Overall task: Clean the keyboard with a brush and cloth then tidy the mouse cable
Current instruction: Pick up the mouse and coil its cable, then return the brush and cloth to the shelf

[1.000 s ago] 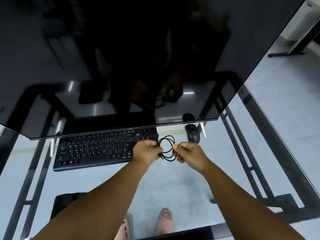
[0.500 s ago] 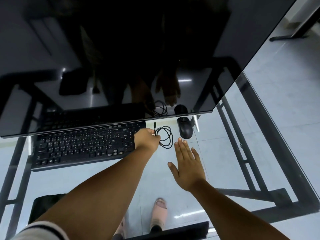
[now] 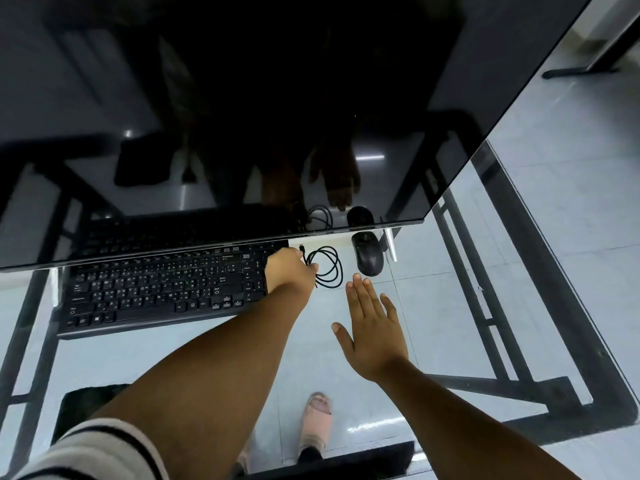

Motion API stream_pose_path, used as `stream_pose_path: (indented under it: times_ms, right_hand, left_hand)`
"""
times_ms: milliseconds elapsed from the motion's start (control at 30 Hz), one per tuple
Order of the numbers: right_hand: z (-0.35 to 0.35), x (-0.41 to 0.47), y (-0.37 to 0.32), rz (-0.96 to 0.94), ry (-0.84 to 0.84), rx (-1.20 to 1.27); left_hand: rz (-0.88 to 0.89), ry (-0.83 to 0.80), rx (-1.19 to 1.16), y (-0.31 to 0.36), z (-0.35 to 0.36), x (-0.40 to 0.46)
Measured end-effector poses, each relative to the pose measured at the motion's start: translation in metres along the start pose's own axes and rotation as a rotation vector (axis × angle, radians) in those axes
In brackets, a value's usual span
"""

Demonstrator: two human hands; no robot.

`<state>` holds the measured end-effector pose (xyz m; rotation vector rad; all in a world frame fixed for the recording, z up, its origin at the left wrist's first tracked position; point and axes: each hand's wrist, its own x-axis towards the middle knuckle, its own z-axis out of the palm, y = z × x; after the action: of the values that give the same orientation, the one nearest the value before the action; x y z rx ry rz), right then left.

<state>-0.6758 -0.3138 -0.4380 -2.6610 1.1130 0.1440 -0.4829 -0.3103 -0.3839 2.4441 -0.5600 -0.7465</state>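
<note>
1. A large dark monitor screen [image 3: 242, 116] fills the upper part of the view; dim reflections of the hands, the cable and the mouse are seen in it.
2. A clear glass surface [image 3: 450, 306] on a black metal frame lies under everything, and a pale tiled floor [image 3: 571, 168] is seen through it, along with a foot in a light sandal [image 3: 317, 424].
3. A black keyboard [image 3: 156, 289] is laid on the surface at the left, with its far edge just under the bottom edge of the monitor.
4. Two bare forearms are stretched forward from the bottom of the view; a striped sleeve [image 3: 93, 452] is seen at the lower left.
5. The right hand [image 3: 372, 330] is held flat and open above the surface, its fingers spread straight with nothing in them, and its fingertips are near the mouse but apart from it.
6. The left hand [image 3: 289, 268] is closed, its fingers pinched on the coiled cable, over the right end of the keyboard.
7. The black mouse [image 3: 367, 252] is set on the surface to the right of the keyboard, just below the monitor's edge.
8. The black mouse cable [image 3: 327, 268] is gathered into small round loops between the keyboard and the mouse, with a loose plug end sticking up beside the left hand.
</note>
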Motion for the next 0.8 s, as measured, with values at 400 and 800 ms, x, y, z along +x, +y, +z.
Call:
stream_pose_path:
  times_ms: [400,800]
  right_hand:
    - [-0.003,0.0,0.003,0.004,0.017,-0.01]
    - [0.0,-0.018,-0.101,-0.051,0.165,0.341]
  left_hand:
    - [0.171,-0.034,-0.061,-0.016,-0.012,-0.012]
    - [0.133,0.11,-0.153,-0.147,-0.125,-0.053]
